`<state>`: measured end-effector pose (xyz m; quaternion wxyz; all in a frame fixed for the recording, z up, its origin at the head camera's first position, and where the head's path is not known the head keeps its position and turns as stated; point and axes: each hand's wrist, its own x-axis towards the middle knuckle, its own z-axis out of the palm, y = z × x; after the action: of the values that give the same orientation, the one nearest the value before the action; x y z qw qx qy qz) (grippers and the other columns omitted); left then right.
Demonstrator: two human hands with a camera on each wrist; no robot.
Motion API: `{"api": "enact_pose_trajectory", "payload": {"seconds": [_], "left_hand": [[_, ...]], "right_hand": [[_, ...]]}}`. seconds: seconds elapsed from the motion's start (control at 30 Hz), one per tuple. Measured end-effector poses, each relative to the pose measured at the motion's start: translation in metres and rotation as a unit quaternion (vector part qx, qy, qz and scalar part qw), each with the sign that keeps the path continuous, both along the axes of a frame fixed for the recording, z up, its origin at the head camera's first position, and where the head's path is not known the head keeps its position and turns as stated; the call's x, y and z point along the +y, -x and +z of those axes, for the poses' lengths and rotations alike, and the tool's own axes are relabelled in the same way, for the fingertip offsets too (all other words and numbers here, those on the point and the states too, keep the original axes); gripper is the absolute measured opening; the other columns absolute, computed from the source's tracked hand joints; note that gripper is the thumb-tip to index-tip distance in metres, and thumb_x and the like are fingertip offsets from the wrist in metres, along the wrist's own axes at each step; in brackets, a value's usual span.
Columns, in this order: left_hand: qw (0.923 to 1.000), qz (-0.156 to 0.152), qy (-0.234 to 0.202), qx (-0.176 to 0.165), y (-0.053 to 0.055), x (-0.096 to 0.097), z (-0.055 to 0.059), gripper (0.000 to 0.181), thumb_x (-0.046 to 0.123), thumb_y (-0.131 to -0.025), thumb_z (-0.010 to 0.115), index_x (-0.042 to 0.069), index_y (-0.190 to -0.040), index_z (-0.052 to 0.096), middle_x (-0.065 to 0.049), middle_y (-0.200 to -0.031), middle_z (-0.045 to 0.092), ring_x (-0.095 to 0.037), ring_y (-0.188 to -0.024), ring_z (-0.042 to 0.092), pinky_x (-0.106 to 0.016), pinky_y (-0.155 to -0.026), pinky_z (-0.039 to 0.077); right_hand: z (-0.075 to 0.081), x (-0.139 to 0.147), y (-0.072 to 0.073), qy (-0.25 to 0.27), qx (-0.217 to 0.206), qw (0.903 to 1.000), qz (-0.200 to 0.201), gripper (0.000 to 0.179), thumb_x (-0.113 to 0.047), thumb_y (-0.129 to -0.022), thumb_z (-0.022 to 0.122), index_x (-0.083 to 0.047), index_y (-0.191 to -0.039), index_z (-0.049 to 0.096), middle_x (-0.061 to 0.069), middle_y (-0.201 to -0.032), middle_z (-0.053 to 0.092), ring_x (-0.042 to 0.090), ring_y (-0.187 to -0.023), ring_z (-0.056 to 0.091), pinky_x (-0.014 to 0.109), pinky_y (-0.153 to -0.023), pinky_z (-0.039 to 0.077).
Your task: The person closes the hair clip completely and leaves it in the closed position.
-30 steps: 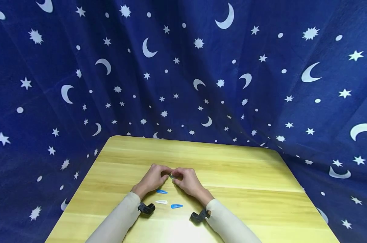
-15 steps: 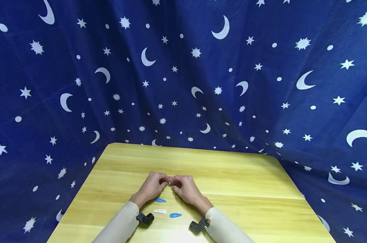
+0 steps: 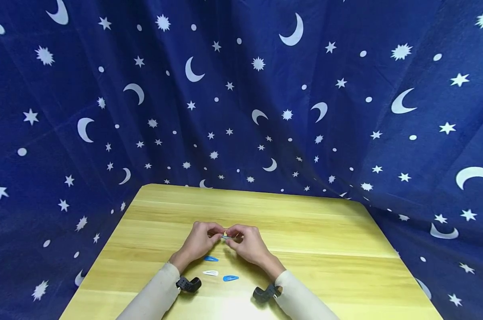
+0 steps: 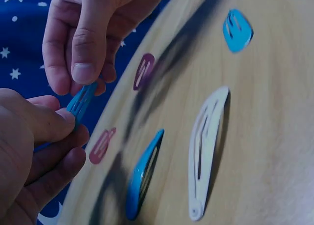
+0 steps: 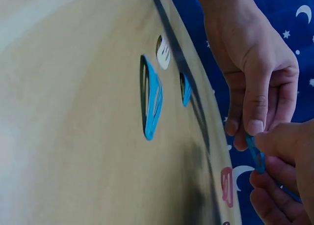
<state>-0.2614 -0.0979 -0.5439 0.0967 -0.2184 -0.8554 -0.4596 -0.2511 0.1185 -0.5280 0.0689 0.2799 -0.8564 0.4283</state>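
A light blue snap hair clip (image 3: 226,237) spans the gap between my two hands, above the far part of the table. My left hand (image 3: 200,241) pinches one end between thumb and fingers. The other end is pinched by my right hand (image 3: 247,243); in the left wrist view its thumb lies over the blue clip (image 4: 82,103). Fingertips hide both ends. Nearer my body lie a blue hair clip (image 3: 211,258), a white hair clip (image 3: 211,273) and another blue hair clip (image 3: 231,278). The left wrist view also has a dark pink hair clip (image 4: 143,71) and a second pink clip (image 4: 100,147).
The light wooden table (image 3: 305,249) reaches back to a dark blue curtain (image 3: 241,89) printed with moons and stars. Black wrist cameras sit at both cuffs, the left camera (image 3: 189,284) and the right camera (image 3: 265,293).
The head view tilted up, then slightly back down. My hands stay together around the same blue clip, and more of it shows between the fingertips now. The clips on the table lie as before.
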Motion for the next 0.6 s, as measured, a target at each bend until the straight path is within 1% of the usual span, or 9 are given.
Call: {"api": "enact_pose_trajectory", "payload": {"seconds": [0.1, 0.23, 0.4, 0.5, 0.6], "left_hand": [[1.0000, -0.002, -0.003, 0.001, -0.004, 0.000, 0.004, 0.017, 0.000, -0.094, 0.084, 0.016, -0.102, 0.085, 0.002, -0.098, 0.085, -0.008, -0.086, 0.078, -0.024, -0.080, 0.064], [0.9998, -0.008, -0.017, 0.003, -0.011, 0.001, 0.010, 0.016, 0.002, -0.094, 0.084, 0.016, -0.102, 0.084, 0.003, -0.098, 0.085, -0.008, -0.088, 0.079, -0.025, -0.082, 0.065], [0.9993, -0.010, -0.035, -0.003, -0.023, 0.001, 0.019, 0.018, 0.002, -0.094, 0.085, 0.018, -0.103, 0.085, 0.006, -0.099, 0.085, -0.008, -0.089, 0.079, -0.025, -0.082, 0.065], [0.9992, -0.014, -0.038, -0.001, -0.029, 0.001, 0.024, 0.018, 0.002, -0.094, 0.085, 0.018, -0.103, 0.085, 0.005, -0.099, 0.085, -0.008, -0.089, 0.079, -0.025, -0.081, 0.065], [0.9988, -0.022, -0.040, 0.015, -0.033, 0.002, 0.028, 0.017, 0.002, -0.094, 0.085, 0.016, -0.103, 0.084, 0.004, -0.099, 0.085, -0.009, -0.089, 0.080, -0.026, -0.081, 0.066]], "right_hand": [[0.004, 0.003, -0.004, 0.016, -0.001, 0.9999, -0.003, 0.017, -0.004, -0.093, 0.084, -0.008, -0.110, 0.081, 0.007, -0.104, 0.084, 0.022, -0.093, 0.080, 0.033, -0.084, 0.068], [0.008, 0.007, -0.010, 0.044, -0.007, 0.9990, -0.007, 0.020, -0.002, -0.094, 0.083, -0.008, -0.113, 0.081, 0.007, -0.108, 0.084, 0.023, -0.096, 0.080, 0.041, -0.088, 0.069], [0.011, 0.010, -0.018, 0.071, -0.005, 0.9975, -0.006, 0.020, -0.001, -0.094, 0.082, -0.007, -0.113, 0.082, 0.007, -0.109, 0.084, 0.017, -0.095, 0.080, 0.050, -0.090, 0.067], [0.012, 0.011, -0.024, 0.074, 0.002, 0.9972, -0.012, 0.021, -0.003, -0.093, 0.084, -0.011, -0.112, 0.082, 0.004, -0.106, 0.084, 0.012, -0.092, 0.078, 0.049, -0.090, 0.067], [0.014, 0.013, -0.028, 0.077, 0.011, 0.9969, -0.014, 0.023, -0.004, -0.091, 0.086, -0.014, -0.112, 0.083, 0.000, -0.106, 0.084, 0.013, -0.091, 0.078, 0.046, -0.090, 0.067]]}}
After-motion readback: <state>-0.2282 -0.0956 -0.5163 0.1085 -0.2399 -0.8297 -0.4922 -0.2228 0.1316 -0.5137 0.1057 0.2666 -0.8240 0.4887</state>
